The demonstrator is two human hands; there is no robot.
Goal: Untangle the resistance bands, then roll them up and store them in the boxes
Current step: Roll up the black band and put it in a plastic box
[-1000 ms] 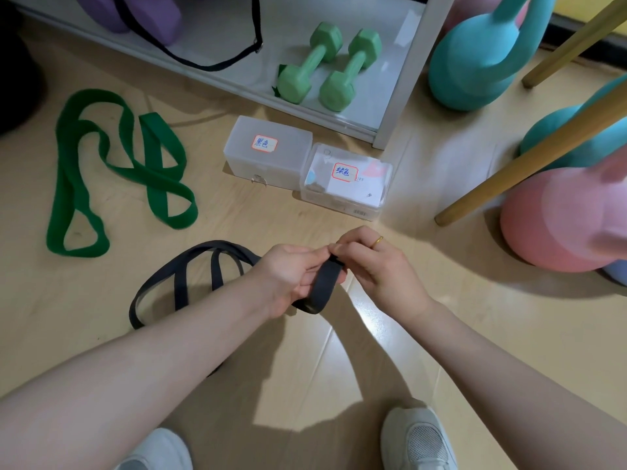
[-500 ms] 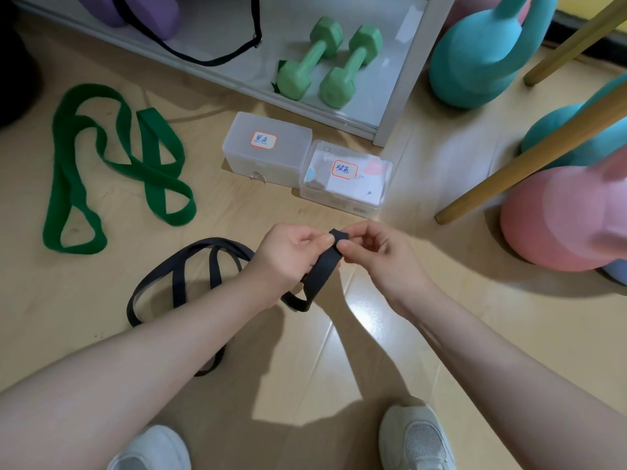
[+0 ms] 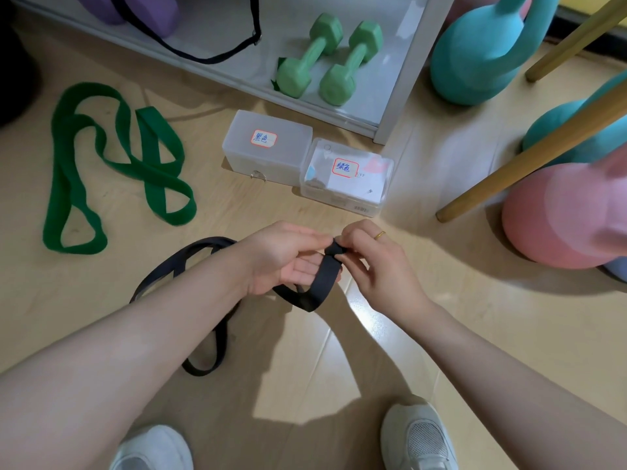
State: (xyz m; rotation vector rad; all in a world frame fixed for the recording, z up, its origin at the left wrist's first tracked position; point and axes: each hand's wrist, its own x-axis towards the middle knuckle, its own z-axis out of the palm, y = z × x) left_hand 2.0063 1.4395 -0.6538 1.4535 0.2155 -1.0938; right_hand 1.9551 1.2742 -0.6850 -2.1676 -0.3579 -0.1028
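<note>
- The flat black rubber resistance band (image 3: pixel 319 283) is the piece I'm working: one end is folded over at the centre of my view, and the rest trails to seven o'clock across the pale wooden floor (image 3: pixel 237 215) in loose loops.
- My left hand (image 3: pixel 285 256) has its grip curled round the band just under the fold; my right hand (image 3: pixel 376 262) pinches the folded tip itself, fingertips clamped on it.
- I judge the rolling step has only begun, with barely the first turn made.
- Next I'd need to wind that fold tightly onto itself, feeding slack up from the floor without twisting.
- The wide green fabric-like band (image 3: pixel 112 164) lies at ten o'clock, looped but untouched.
- Two clear lidded plastic boxes with handwritten labels (image 3: pixel 268 147) (image 3: pixel 346 178) sit side by side at twelve o'clock, both closed; one must be opened.
</note>
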